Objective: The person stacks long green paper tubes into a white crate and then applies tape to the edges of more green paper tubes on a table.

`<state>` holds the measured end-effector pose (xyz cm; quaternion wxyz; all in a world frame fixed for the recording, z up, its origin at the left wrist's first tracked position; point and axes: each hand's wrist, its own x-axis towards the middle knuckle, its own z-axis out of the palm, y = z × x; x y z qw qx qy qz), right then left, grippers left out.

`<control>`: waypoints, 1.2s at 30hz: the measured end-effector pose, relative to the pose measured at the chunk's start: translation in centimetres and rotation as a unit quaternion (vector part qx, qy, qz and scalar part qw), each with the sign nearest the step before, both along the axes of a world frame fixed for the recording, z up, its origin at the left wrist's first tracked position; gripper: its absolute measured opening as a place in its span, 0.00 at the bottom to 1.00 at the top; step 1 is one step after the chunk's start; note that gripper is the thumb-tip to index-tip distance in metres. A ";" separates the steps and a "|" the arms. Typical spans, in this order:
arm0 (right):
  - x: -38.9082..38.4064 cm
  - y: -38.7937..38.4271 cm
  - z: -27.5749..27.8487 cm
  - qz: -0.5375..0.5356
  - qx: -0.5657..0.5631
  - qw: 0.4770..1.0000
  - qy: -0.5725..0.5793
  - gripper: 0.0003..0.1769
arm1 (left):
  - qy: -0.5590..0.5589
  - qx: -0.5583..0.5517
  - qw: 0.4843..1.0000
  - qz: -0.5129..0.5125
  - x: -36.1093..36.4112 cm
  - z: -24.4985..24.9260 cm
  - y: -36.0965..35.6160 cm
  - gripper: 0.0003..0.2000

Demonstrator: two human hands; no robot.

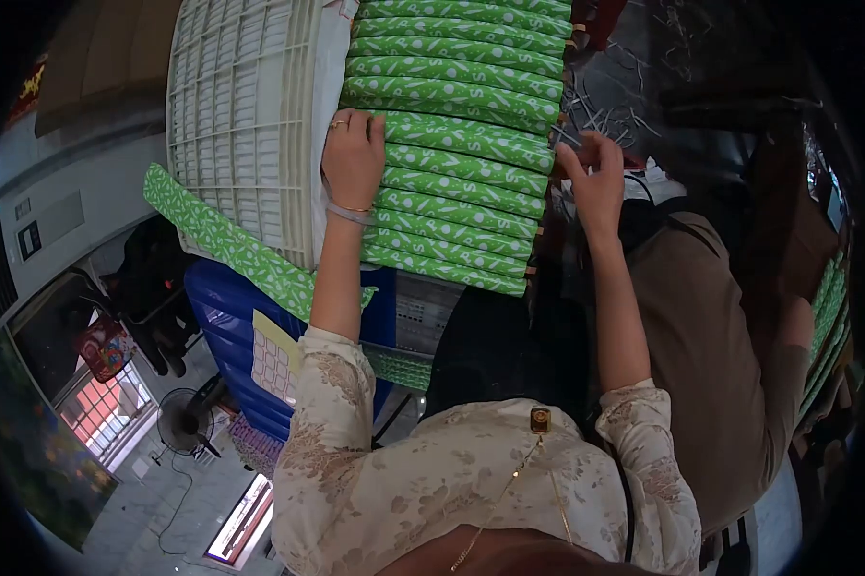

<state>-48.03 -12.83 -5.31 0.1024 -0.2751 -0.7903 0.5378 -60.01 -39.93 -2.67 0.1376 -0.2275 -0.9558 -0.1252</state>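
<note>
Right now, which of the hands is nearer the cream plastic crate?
Left. The left hand is beside the cream plastic crate; the right hand is by the green strips' opposite ends.

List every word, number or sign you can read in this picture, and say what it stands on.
"S" and "P", among white letters on the green strips; no whole word reads surely.
Too small or blurred to read: any print on the yellowish sheet or bright panel.
</note>
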 end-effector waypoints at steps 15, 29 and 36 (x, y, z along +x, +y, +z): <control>-4.7 1.6 0.9 0.237 0.356 0.897 0.111 0.17 | 0.000 0.074 0.996 -0.043 -2.7 -0.1 0.9 0.09; -2.5 2.2 1.2 0.219 0.327 0.917 0.066 0.13 | 0.047 0.063 0.996 -0.045 -2.2 -0.6 0.7 0.10; -2.2 2.4 1.2 0.200 0.306 0.928 0.068 0.11 | 0.055 0.004 0.994 0.092 -2.7 0.6 -0.7 0.13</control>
